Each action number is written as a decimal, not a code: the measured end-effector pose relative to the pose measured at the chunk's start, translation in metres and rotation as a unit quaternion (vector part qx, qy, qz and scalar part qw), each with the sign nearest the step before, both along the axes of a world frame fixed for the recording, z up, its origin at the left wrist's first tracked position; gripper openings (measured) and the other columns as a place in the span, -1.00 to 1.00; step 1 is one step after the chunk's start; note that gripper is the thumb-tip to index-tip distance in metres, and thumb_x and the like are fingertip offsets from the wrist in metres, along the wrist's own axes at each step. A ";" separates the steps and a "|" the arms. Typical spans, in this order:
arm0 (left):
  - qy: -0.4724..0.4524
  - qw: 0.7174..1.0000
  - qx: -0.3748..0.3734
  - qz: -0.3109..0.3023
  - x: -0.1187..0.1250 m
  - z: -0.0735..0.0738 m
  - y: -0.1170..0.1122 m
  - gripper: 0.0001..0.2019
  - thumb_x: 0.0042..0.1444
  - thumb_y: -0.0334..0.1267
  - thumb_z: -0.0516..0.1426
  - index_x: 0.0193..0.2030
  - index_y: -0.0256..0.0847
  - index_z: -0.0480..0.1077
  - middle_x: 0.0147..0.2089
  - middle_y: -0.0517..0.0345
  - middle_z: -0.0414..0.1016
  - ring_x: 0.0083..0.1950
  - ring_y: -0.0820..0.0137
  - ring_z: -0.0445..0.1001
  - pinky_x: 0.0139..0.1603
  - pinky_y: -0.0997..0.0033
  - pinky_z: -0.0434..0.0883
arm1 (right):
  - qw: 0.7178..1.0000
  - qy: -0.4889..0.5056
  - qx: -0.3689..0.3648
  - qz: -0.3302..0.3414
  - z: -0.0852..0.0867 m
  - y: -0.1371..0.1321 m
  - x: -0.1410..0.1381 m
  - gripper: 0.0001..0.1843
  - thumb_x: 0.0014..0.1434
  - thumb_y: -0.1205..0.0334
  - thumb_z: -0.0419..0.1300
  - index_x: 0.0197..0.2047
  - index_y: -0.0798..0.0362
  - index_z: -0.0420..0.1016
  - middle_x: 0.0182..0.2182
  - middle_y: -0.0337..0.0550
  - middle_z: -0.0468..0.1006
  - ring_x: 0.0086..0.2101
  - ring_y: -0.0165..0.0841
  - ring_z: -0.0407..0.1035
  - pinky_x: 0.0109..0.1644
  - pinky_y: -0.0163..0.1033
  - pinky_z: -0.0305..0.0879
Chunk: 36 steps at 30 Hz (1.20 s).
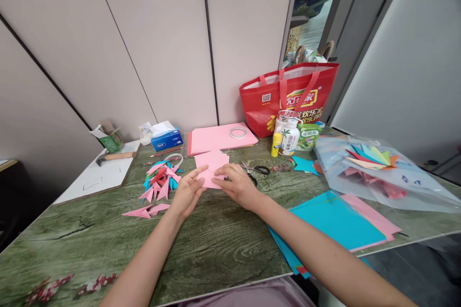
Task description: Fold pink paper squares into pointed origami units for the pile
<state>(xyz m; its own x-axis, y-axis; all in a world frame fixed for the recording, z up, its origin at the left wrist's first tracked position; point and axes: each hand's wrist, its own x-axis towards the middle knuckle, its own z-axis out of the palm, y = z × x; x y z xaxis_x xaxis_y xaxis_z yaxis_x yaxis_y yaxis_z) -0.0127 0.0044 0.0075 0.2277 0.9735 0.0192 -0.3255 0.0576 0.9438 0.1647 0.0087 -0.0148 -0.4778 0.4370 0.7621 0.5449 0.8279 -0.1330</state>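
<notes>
Pink paper [209, 178], green "优酸乳" carton [308, 139] beyond

- Front edge, L side: lots of room on surface [90, 242], up to folded bits [162, 180].
- Scissors [262, 170] lie low, just R of R hand [239, 184].
- Front edge, R side: blue sheets [334, 220] lie flat; hand can go over.
- Back edge, R side: tall red bag [273, 105] + bottle [289, 139] block way.
</notes>
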 end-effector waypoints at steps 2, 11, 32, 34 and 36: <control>-0.009 1.000 0.005 -0.002 -0.001 0.000 0.000 -0.58 -0.16 -0.39 0.22 -0.06 -0.27 0.38 -0.32 0.10 0.48 -0.42 0.55 0.37 -0.37 0.57 0.33 | 1.000 -0.009 -0.004 0.021 0.000 0.000 0.000 -0.80 0.16 0.31 0.02 -0.18 0.02 0.41 -0.25 -0.10 0.47 -0.20 -0.35 0.27 -0.15 -0.19 0.22; -0.013 1.000 -0.005 0.005 -0.001 -0.002 0.002 -0.56 -0.16 -0.43 0.21 -0.04 -0.30 0.38 -0.27 0.04 0.50 -0.40 0.53 0.39 -0.37 0.57 0.34 | 0.995 0.065 -0.022 0.075 -0.005 0.004 -0.002 -0.87 0.14 0.28 0.07 -0.30 0.02 0.45 -0.29 -0.15 0.51 -0.24 -0.39 0.32 -0.18 -0.27 0.29; -0.012 1.000 -0.001 -0.021 0.004 0.000 -0.004 -0.56 -0.19 -0.43 0.22 -0.06 -0.31 0.39 -0.15 -0.04 0.50 -0.18 0.35 0.44 -0.17 0.44 0.34 | 0.978 0.150 -0.146 -0.021 -0.004 0.000 -0.007 -0.84 0.06 0.28 0.14 -0.23 0.04 0.41 -0.46 -0.19 0.51 -0.35 -0.36 0.33 -0.22 -0.24 0.24; -0.001 1.000 0.009 -0.026 0.004 -0.001 -0.005 -0.55 -0.17 -0.39 0.22 -0.04 -0.28 0.38 -0.07 -0.04 0.46 -0.14 0.35 0.42 -0.14 0.44 0.33 | 0.961 0.190 -0.201 -0.020 -0.004 0.001 -0.008 -0.86 0.03 0.29 0.15 -0.28 0.06 0.39 -0.48 -0.21 0.50 -0.36 -0.35 0.36 -0.19 -0.22 0.23; 0.014 0.999 0.019 -0.027 0.005 -0.002 -0.006 -0.55 -0.16 -0.36 0.23 -0.03 -0.27 0.38 -0.01 -0.04 0.42 -0.12 0.34 0.42 -0.12 0.42 0.33 | 0.942 0.221 -0.251 -0.013 -0.006 0.003 -0.009 -0.90 0.02 0.29 0.15 -0.32 0.08 0.38 -0.47 -0.21 0.50 -0.39 -0.37 0.38 -0.21 -0.24 0.25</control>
